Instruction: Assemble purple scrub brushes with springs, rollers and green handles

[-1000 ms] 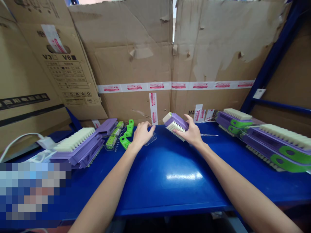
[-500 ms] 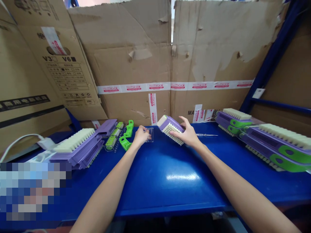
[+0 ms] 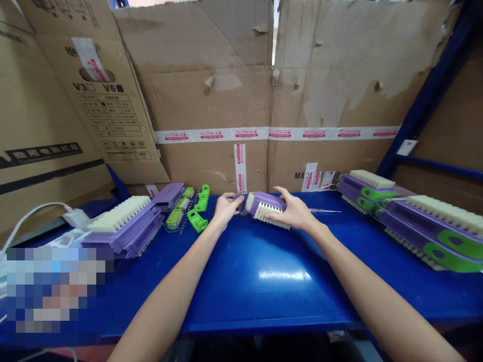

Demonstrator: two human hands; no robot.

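Note:
My right hand [image 3: 296, 211] grips a purple brush [image 3: 266, 200] with cream bristles, its fingers behind the body and its thumb on the bristle side. The brush is held just above the blue table, its light-coloured end turned towards my left hand [image 3: 225, 210]. Pinched in that left hand is a clear plastic piece [image 3: 241, 202], close against the end of the brush; whether they touch I cannot tell. Left of this hand lie green plastic parts [image 3: 196, 221], small springs [image 3: 183, 222] and clear pieces with green inside [image 3: 175, 219]. Behind my right hand a thin screwdriver [image 3: 324, 210] rests on the table.
Purple brushes with green ends [image 3: 433, 216] are stacked at the right. More brush bodies [image 3: 124, 221] sit at the left, near a white plug and cable [image 3: 76, 216]. Cardboard sheets [image 3: 211, 100] wall off the back, and a blue metal post [image 3: 418, 95] stands at the right.
My left hand has moved right, bringing the clear plastic piece to the brush's end. The brush has turned more level in my right hand. The view has shifted slightly.

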